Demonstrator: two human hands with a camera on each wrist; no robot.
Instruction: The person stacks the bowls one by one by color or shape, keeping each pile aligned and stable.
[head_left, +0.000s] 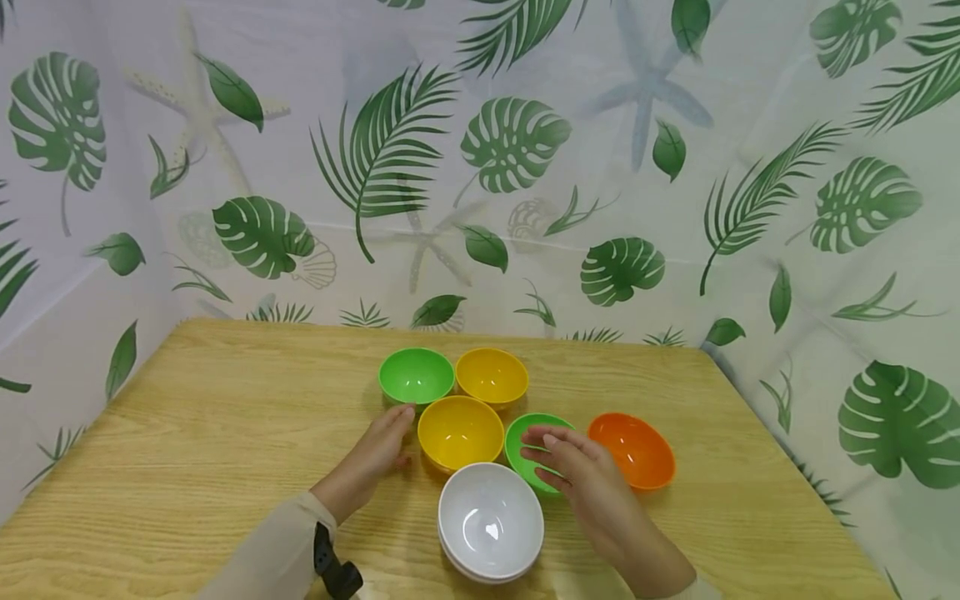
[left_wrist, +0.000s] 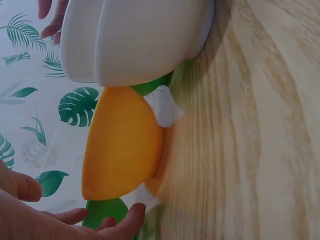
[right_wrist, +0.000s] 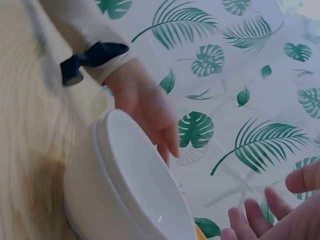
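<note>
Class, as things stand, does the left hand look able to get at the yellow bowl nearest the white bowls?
Probably yes: the left hand holds nothing, it is close beside that yellow bowl, and nothing visible stands between them.

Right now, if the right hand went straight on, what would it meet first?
Probably the front yellow bowl, left of the right hand in the head view. There it overlaps the near green bowl; height is unclear, so it might clear both.

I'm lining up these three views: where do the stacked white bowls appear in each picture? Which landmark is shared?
Head: white bowls, bottom centre.
Left wrist: white bowls, top, left of centre.
Right wrist: white bowls, lower part, left of centre.
Shared landmark: the leaf-print backdrop.
</note>
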